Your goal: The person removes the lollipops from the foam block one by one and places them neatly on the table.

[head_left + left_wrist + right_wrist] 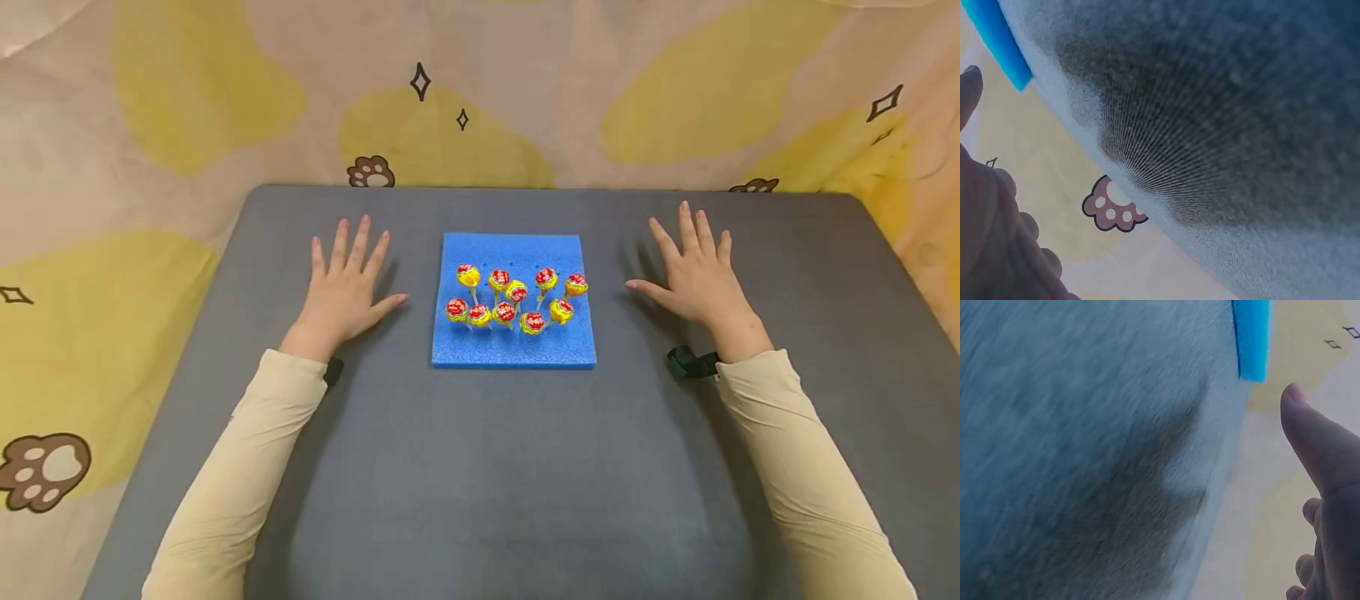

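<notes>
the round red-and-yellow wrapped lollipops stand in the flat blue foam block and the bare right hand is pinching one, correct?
The pinching is wrong: the head view shows the right hand spread and empty, apart from the lollipops, which do stand in the foam block.

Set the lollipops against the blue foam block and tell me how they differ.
Colour: the lollipops are patterned in red and yellow, while the foam block is plain blue.
Shape and size: the lollipops are small and round-headed; the foam block is a flat, squarish slab, far bigger than any one of them.
Pose: the lollipops stick up, several leaning; the foam block lies flat.
Shared: both are brightly coloured.
</notes>
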`<action>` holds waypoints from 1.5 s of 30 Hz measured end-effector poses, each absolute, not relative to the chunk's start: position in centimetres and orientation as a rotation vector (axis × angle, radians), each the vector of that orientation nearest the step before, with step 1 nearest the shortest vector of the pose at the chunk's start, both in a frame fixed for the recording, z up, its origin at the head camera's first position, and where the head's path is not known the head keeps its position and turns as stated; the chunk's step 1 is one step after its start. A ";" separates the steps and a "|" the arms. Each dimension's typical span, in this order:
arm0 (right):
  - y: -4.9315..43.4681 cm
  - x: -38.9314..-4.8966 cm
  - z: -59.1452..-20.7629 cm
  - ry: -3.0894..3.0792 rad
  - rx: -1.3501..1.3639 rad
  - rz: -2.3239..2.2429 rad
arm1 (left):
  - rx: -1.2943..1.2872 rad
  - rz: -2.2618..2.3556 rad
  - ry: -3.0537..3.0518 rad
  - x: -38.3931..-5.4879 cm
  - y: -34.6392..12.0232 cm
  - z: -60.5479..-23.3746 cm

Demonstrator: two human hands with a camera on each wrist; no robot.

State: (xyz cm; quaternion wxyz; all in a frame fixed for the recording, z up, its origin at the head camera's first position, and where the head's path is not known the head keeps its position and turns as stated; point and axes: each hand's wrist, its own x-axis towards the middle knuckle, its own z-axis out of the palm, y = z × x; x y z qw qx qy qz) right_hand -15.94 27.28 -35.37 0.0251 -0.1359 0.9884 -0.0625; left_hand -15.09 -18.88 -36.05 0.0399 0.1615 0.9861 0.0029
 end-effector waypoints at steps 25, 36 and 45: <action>21.5 -14.5 -35.8 2.548 -0.496 -1.612 | 0.598 0.386 2.749 -12.0 -12.7 -35.2; 20.7 -14.5 -38.5 2.057 -0.544 -2.133 | 0.647 0.419 2.633 -11.6 -11.2 -37.1; 19.8 -14.6 -40.6 1.892 -0.486 -2.319 | 0.641 0.411 2.638 -11.7 -11.2 -38.1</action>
